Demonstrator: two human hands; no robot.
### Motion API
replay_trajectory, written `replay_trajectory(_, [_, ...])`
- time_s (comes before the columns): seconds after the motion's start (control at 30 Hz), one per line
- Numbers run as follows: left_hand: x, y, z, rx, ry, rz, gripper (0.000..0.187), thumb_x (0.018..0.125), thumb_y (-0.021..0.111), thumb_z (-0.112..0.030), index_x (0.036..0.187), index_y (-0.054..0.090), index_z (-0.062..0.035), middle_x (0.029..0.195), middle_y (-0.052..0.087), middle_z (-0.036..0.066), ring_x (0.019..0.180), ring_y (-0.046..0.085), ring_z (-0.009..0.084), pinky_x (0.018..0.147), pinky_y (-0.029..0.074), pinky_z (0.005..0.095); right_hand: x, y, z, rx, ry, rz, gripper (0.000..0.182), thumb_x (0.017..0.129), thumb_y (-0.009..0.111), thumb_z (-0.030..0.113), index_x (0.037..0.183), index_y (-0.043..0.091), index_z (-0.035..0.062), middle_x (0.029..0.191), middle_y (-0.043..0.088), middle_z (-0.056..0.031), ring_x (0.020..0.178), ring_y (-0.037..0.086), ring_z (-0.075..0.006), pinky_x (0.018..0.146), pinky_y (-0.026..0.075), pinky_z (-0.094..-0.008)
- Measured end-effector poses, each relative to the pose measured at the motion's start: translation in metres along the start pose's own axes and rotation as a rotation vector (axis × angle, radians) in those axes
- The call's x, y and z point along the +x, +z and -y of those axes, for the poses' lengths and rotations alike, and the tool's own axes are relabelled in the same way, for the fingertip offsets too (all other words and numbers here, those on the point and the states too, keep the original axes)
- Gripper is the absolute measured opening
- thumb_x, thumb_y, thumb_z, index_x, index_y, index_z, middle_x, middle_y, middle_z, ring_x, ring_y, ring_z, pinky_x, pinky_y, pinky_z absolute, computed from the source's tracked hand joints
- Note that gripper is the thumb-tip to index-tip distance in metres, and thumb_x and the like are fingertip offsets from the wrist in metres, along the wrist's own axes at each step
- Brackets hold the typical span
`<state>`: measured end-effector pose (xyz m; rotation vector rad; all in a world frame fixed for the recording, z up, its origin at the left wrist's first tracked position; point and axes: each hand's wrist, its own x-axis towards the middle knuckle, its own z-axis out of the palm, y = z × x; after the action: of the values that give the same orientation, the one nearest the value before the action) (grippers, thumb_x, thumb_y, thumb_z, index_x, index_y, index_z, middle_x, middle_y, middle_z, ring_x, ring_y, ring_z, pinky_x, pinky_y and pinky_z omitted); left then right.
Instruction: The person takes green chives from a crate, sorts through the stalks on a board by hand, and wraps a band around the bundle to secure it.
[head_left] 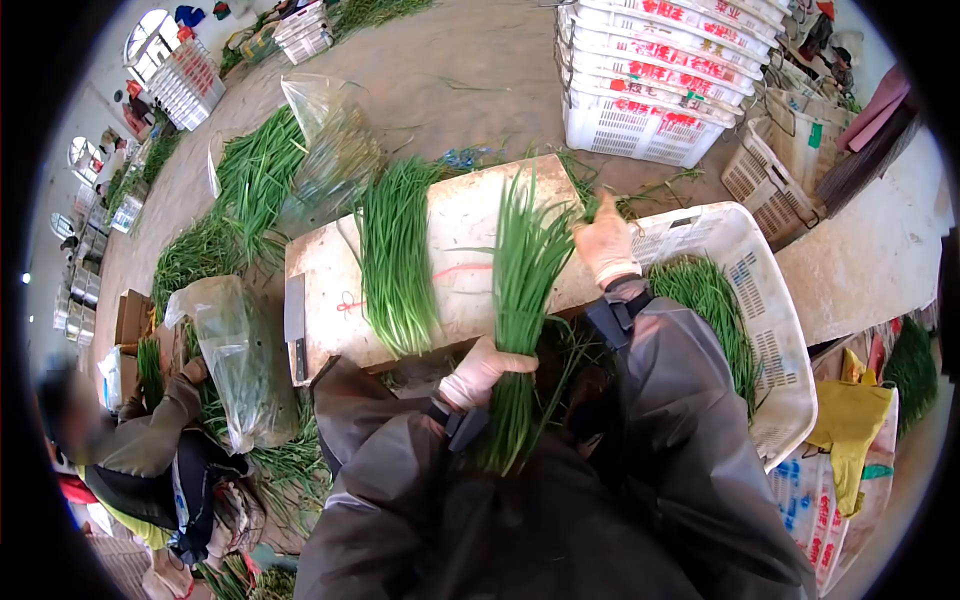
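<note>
My left hand (485,372), in a pale glove, is wrapped round the lower part of a bunch of long green stalks (520,270), held over the front edge of a low board (465,220). To the right of the bunch's leaf tips is my right hand (603,240), gloved too, with a finger stretched out away from me; whether it pinches any leaves is too small to tell. Another green bunch (398,260) lies across the board, beside a thin red tie (350,305). A knife (295,325) rests along the board's left edge.
A white crate (790,350) with green stalks stands at my right. Stacked white crates (640,125) rise behind it. Left of the board are loose greens (262,165) and a clear plastic bag (235,350). A co-worker (150,450) sits at the lower left.
</note>
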<state>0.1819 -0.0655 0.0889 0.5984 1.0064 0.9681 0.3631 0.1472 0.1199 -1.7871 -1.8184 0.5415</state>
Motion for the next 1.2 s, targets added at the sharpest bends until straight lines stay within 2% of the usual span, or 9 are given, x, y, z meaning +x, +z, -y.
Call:
replay_trajectory(0.17, [-0.006,-0.026,-0.023,-0.194,0.089,-0.134,0.021,0.081,0.075,-0.005,0.099,0.066,0.0008,0.080,0.070,0.012,0.067,0.070,0.0265,0.066,0.059,0.0390,-0.009,-0.013,-0.015,-0.045,-0.216,-0.161,0.077,0.091,0.064,0.051,0.142,0.045,-0.0046,0.114,0.067,-0.0317,0.109,0.064,-0.0469,0.096,0.050,-0.0483])
replay_trajectory(0.4, [0.007,-0.063,-0.026,-0.327,0.198,-0.371,0.014,0.086,0.072,-0.009,0.095,0.069,0.0005,0.079,0.070,0.013,0.070,0.069,0.0262,0.068,0.059,0.0390,-0.095,0.031,-0.021,0.073,-0.265,0.946,0.093,0.087,0.057,0.074,0.128,0.059,-0.0085,0.126,0.064,-0.0297,0.122,0.061,-0.0406,0.107,0.045,-0.0428])
replay_trajectory(0.5, [0.012,-0.058,-0.023,-0.324,0.176,-0.414,0.012,0.086,0.072,-0.007,0.095,0.069,-0.0005,0.082,0.070,0.011,0.071,0.069,0.0254,0.067,0.058,0.0371,-0.141,0.017,0.033,0.420,-0.351,0.998,0.082,0.085,0.075,0.055,0.134,0.053,-0.0064,0.128,0.064,-0.0236,0.121,0.060,-0.0325,0.106,0.045,-0.0384])
replay_trajectory(0.6, [0.019,-0.039,-0.015,-0.382,0.278,-0.489,0.021,0.085,0.072,-0.002,0.105,0.068,-0.0032,0.095,0.071,0.007,0.082,0.067,0.0222,0.075,0.056,0.0368,-0.187,0.034,0.049,0.699,-0.061,0.925,0.070,0.084,0.082,0.032,0.137,0.052,-0.0027,0.119,0.067,-0.0146,0.113,0.061,-0.0221,0.102,0.047,-0.0342])
replay_trajectory(0.7, [0.022,-0.032,-0.021,-0.455,0.292,-0.327,0.023,0.089,0.070,-0.007,0.111,0.066,-0.0054,0.098,0.069,0.006,0.088,0.065,0.0217,0.080,0.054,0.0367,-0.196,0.069,0.026,1.053,0.027,0.942,0.056,0.087,0.078,0.022,0.133,0.056,-0.0018,0.118,0.068,-0.0140,0.110,0.064,-0.0233,0.099,0.050,-0.0382])
replay_trajectory(0.8, [0.021,-0.036,-0.030,-0.466,0.265,-0.187,0.034,0.092,0.067,-0.020,0.122,0.061,-0.0054,0.116,0.065,0.007,0.111,0.059,0.0238,0.098,0.046,0.0396,-0.185,0.066,0.000,1.366,0.620,1.107,0.047,0.090,0.071,0.014,0.131,0.057,-0.0020,0.118,0.069,-0.0135,0.110,0.067,-0.0248,0.096,0.054,-0.0409])
replay_trajectory(0.9, [0.018,-0.050,-0.021,-0.296,0.181,-0.388,0.060,0.091,0.068,-0.031,0.140,0.047,-0.0041,0.136,0.054,0.014,0.126,0.050,0.0354,0.104,0.040,0.0489,-0.178,0.067,-0.013,1.472,0.747,0.965,0.036,0.091,0.066,0.016,0.122,0.062,-0.0031,0.113,0.071,-0.0140,0.104,0.070,-0.0283,0.091,0.058,-0.0428])
replay_trajectory(1.0, [0.022,-0.067,-0.001,-0.331,0.147,-0.375,0.063,0.092,0.066,-0.033,0.143,0.045,-0.0025,0.137,0.054,0.017,0.128,0.049,0.0336,0.104,0.040,0.0481,-0.174,0.064,-0.011,1.510,0.744,0.921,0.037,0.092,0.064,0.017,0.122,0.062,-0.0042,0.115,0.071,-0.0142,0.105,0.070,-0.0270,0.089,0.059,-0.0413])
replay_trajectory(1.2, [0.020,-0.066,0.008,-0.353,-0.077,-0.054,0.071,0.097,0.058,-0.056,0.144,0.047,-0.0032,0.126,0.062,0.013,0.090,0.058,0.0181,0.069,0.047,0.0307,-0.175,0.046,0.008,1.562,0.586,1.102,0.049,0.092,0.061,0.016,0.137,0.054,-0.0015,0.123,0.068,-0.0135,0.109,0.068,-0.0276,0.092,0.057,-0.0391])
